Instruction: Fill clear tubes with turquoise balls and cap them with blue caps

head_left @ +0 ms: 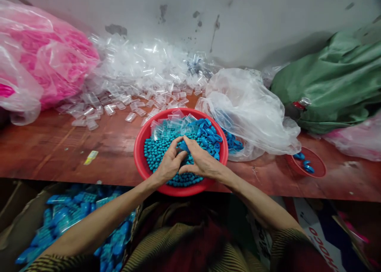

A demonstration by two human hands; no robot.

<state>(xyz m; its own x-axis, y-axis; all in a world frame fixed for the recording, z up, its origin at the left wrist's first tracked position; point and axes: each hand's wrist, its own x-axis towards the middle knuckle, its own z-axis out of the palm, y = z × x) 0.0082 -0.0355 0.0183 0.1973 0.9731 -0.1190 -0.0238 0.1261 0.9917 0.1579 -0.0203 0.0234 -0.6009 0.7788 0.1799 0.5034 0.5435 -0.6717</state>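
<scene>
A red basin (139, 153) stands at the table's front edge, filled with small round turquoise beads (153, 151). Clear plastic tubes (156, 130) and blue plastic caps (212, 134) lie on top of the beads toward its back and right. Over the middle of the basin, my left hand (169, 163) and my right hand (201, 161) meet at the fingertips. Between them is a small blue plastic piece (183, 146), partly hidden by the fingers. Both hands are closed around it, with the thumbs bent in below.
Loose clear tubes (143, 71) are heaped along the wall. A bag of pink pieces (59, 61) stands left; a white plastic bag (244, 109) and green sack (330, 81) are right. A small red basket (321, 166) holds blue caps. Below left, a box holds filled blue pieces (64, 216).
</scene>
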